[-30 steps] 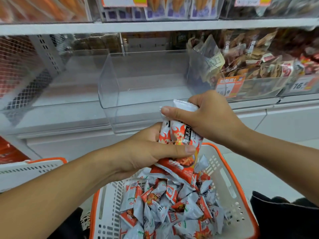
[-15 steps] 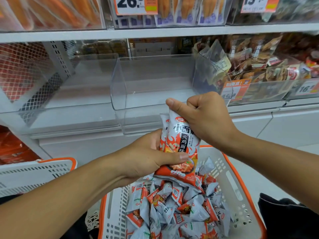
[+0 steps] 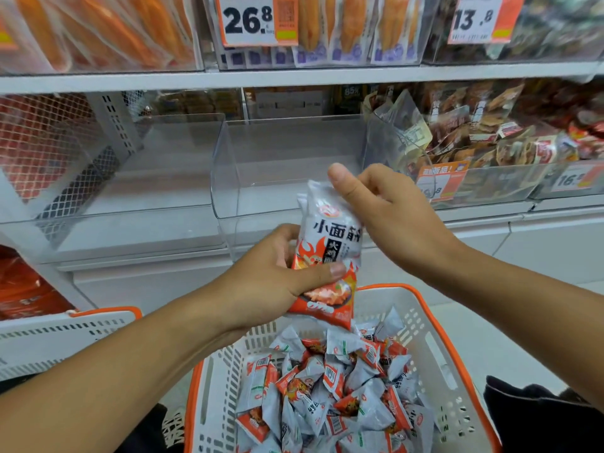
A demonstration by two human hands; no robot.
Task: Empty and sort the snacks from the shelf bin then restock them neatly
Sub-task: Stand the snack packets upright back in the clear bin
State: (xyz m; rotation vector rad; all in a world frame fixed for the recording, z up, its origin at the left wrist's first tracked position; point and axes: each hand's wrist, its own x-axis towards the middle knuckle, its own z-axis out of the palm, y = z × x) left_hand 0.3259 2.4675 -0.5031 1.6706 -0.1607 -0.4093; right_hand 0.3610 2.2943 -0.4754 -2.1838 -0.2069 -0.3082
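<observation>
Upright between my hands is a small stack of white-and-orange snack packets (image 3: pixel 330 243), in front of the clear shelf bin (image 3: pixel 225 178), which holds nothing. My left hand (image 3: pixel 271 282) grips the stack's lower half, thumb across the front. My right hand (image 3: pixel 392 217) is at the stack's top edge with curled fingers behind it and the thumb at the upper corner. Below lies a heap of several smaller packets (image 3: pixel 333 387) of the same colours, in a white basket with an orange rim (image 3: pixel 425 308).
A second white-and-orange basket (image 3: pixel 65 331) stands at the left. To the right of the clear bin is a bin of brown snack packs (image 3: pixel 490 135) with price tags. The shelf above (image 3: pixel 294 76) carries orange snack packs. A dark cloth (image 3: pixel 539 416) lies bottom right.
Both hands have lifted the packet stack a little higher above the basket. My right thumb has moved from across the stack's top to its upper corner.
</observation>
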